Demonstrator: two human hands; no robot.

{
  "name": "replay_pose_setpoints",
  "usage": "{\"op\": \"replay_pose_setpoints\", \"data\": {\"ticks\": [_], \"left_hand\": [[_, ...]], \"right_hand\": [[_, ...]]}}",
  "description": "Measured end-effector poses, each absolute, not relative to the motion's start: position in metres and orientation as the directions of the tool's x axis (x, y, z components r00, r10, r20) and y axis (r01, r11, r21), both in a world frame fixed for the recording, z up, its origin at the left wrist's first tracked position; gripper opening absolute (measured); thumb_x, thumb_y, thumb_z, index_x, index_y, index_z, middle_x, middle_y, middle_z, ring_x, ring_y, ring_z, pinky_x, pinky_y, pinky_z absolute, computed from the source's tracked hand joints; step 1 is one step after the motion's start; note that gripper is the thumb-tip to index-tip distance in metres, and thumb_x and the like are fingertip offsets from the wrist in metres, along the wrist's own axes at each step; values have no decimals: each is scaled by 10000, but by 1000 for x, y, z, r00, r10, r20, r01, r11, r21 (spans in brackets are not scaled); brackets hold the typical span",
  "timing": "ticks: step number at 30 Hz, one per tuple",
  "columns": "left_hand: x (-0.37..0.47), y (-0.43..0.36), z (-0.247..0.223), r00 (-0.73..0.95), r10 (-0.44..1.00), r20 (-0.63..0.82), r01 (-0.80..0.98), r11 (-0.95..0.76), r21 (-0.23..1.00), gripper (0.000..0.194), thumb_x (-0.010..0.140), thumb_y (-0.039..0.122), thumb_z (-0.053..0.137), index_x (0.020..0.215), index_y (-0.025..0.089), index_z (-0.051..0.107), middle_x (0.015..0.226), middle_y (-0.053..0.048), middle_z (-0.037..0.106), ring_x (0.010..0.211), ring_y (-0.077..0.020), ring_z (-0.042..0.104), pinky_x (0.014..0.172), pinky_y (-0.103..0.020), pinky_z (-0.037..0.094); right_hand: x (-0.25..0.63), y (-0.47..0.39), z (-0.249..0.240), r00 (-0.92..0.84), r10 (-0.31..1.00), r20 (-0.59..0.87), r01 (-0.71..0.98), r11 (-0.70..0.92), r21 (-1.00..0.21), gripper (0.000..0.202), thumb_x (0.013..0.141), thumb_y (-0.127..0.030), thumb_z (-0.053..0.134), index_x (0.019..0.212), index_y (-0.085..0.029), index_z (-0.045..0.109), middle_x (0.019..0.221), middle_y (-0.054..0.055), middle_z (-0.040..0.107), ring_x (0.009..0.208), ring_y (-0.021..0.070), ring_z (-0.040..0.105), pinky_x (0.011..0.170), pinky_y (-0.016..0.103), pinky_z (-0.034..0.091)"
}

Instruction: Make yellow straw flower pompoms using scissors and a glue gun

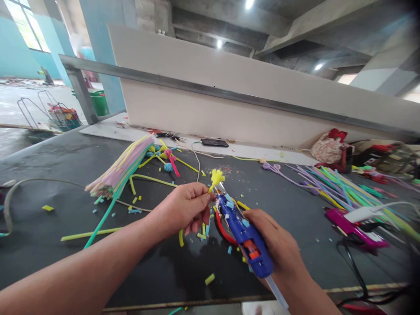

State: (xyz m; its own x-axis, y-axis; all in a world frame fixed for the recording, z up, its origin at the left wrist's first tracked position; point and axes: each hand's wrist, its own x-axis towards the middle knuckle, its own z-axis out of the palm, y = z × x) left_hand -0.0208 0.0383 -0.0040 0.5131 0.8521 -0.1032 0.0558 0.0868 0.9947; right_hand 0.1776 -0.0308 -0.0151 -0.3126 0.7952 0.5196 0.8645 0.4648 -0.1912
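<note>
Between the thumb and fingers of my left hand (185, 205) is a yellow pipe-cleaner flower (217, 177), its fluffy head pointing up. My right hand (275, 240) is wrapped round a blue glue gun (241, 229) with a clear glue stick (277, 293) poking out of its back end. The gun's nozzle meets or nearly meets the underside of the flower head; I cannot tell which. Bits of blue and yellow fluff cling to the gun's body. Under the gun shows a red curved handle (225, 229), partly hidden. Short yellow and blue pipe-cleaner scraps (210, 279) lie around both hands.
A thick bundle of pipe cleaners (121, 168) lies at left, more loose ones (341, 188) at right. A magenta power strip (357, 229) with cables sits near the right edge. A phone (214, 143) rests at the back, below a white panel (210, 109).
</note>
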Motion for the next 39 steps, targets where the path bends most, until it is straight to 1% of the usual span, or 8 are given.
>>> {"op": "replay_pose_setpoints", "data": {"ticks": [6,10,18,25,28,34,37,39], "left_hand": [[-21,37,-4,504,860,-78,56,58,997,292,819,413,482,649,178,448,487,46,550,288,-40,426,262,-121,286],[-21,36,-4,504,860,-83,85,46,995,288,820,396,478,637,177,443,474,51,534,287,-37,415,266,-119,290],[-21,36,-3,504,856,-113,56,99,994,274,807,413,494,662,184,453,488,48,550,288,-47,422,255,-130,294],[-20,38,-9,520,844,-134,98,97,990,232,804,376,481,680,181,497,475,48,533,282,-52,416,257,-139,293],[-21,38,-7,512,846,-148,141,87,986,206,807,342,458,678,185,494,477,48,529,291,-56,421,260,-139,292],[-23,36,-4,481,871,-101,236,-17,972,267,818,352,420,606,194,453,458,50,500,299,-59,398,288,-155,284],[-24,38,-6,423,906,8,340,-167,925,273,819,310,416,575,191,449,447,53,490,316,-56,392,350,-169,298],[-24,40,-9,381,918,104,439,-279,854,271,811,254,417,551,186,449,448,50,490,346,-55,397,402,-178,300]], "right_hand": [[179,-29,-17,-321,779,539,860,478,-179,159,698,-124,494,807,-238,477,864,63,642,812,196,641,653,261,494],[181,-29,-17,-306,784,540,870,460,-174,199,703,-125,513,866,-235,483,907,67,641,819,193,641,648,257,494],[177,-31,-16,-300,781,548,876,453,-167,168,690,-150,513,832,-236,496,882,65,651,823,200,645,636,254,495],[175,-32,-15,-319,801,506,841,486,-239,182,703,-128,474,846,-237,499,859,56,646,798,187,636,661,262,488],[175,-31,-17,-321,805,499,843,483,-237,197,682,-123,488,847,-232,493,851,48,637,760,177,631,624,248,476],[179,-29,-19,-299,796,527,867,457,-198,179,717,-158,509,880,-231,493,899,62,634,826,195,636,630,252,480],[179,-29,-20,-299,790,535,858,468,-210,181,723,-154,513,884,-231,483,888,59,630,810,190,634,627,254,481],[177,-29,-22,-311,798,517,850,477,-225,185,725,-138,510,883,-229,480,870,52,626,779,183,631,614,255,478]]}}
